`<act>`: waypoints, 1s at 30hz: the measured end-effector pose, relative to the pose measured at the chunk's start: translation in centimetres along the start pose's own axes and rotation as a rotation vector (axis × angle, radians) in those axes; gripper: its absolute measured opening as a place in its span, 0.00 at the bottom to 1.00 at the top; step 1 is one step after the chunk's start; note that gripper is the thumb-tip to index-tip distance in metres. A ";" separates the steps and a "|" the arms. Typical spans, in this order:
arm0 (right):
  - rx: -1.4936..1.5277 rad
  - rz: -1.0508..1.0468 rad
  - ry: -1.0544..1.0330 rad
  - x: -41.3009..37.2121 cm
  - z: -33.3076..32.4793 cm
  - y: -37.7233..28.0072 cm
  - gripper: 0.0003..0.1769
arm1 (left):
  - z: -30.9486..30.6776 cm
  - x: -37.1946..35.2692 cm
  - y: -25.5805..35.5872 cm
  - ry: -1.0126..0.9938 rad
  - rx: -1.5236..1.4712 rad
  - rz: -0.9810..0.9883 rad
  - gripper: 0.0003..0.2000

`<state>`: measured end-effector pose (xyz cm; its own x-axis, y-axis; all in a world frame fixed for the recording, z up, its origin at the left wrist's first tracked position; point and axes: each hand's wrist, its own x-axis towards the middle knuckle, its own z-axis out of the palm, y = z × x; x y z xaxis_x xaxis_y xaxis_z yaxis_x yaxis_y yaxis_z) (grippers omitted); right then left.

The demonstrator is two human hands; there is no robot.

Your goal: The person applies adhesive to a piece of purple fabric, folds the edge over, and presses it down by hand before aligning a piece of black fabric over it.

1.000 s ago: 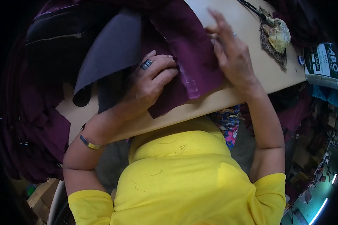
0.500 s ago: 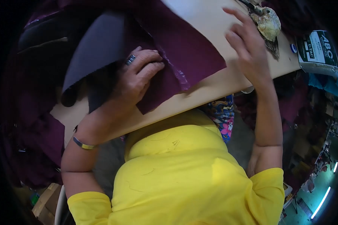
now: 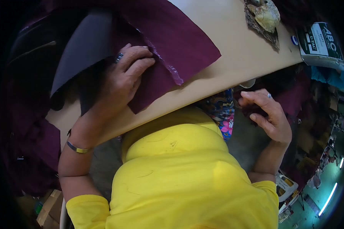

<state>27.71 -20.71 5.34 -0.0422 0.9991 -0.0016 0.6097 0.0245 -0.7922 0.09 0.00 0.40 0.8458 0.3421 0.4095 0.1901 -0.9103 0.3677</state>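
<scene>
My left hand (image 3: 124, 78), with a ring on one finger, rests on a maroon piece of fabric (image 3: 191, 45). Its fingers are bent and close together, gripping the piece; the thumb is hard to make out. A whitish, glossy streak (image 3: 162, 61) runs along a seam or edge right beside the fingertips. Next to the hand, a dark grey sheet (image 3: 84, 49) stands curled up. My right hand (image 3: 269, 114) hangs off the table's front edge, fingers loosely curved and apart, with nothing visible in it.
The beige tabletop (image 3: 225, 70) slopes across the view. At its far right lie a crusted, yellowish lump (image 3: 266, 17) on a dark scrap, a small blue-and-white round item (image 3: 294, 40) and a green-and-white ABC box (image 3: 321, 44). More maroon cloth (image 3: 42, 141) hangs at left.
My right hand has drawn back from near the crusted lump to below the table edge. My left hand stays on the fabric. The whole view has shifted slightly.
</scene>
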 end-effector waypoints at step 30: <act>-0.377 -0.280 0.359 17.1 6.9 -0.2 0.33 | 0.6 0.0 0.1 0.015 0.043 0.002 0.19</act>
<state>21.39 -3.83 1.29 -0.0113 0.9003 0.4351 0.8560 0.2336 -0.4612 0.40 -0.21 -0.08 0.8386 0.3438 0.4225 0.2102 -0.9199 0.3311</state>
